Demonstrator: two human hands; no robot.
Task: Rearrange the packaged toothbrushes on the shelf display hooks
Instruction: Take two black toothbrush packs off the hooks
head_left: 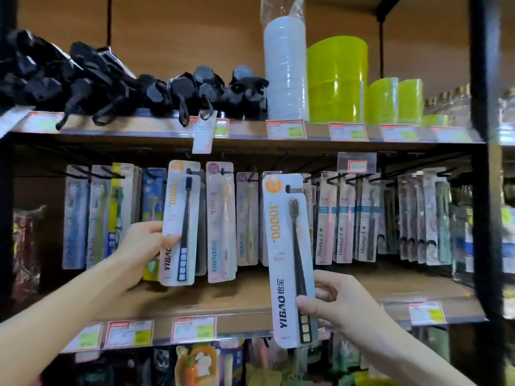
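Observation:
My left hand (145, 246) grips the left edge of a white YIBAO toothbrush pack with a black brush (179, 218), which hangs on a black hook (195, 171) under the upper shelf. My right hand (334, 302) pinches the lower end of a second white YIBAO pack (287, 246) holding a dark brush with gold bristles. This pack is upright in front of the row, its top slot near a hook tip (289, 188); whether it is threaded on I cannot tell. More packaged toothbrushes (345, 218) hang on hooks across the row.
Above, a wooden shelf (250, 129) carries black items (83, 76), a clear cup stack (284, 68) and green cups (337, 79). A black upright post (485, 162) stands at the right. Price tags line the lower shelf edge (195, 328), with more packs below.

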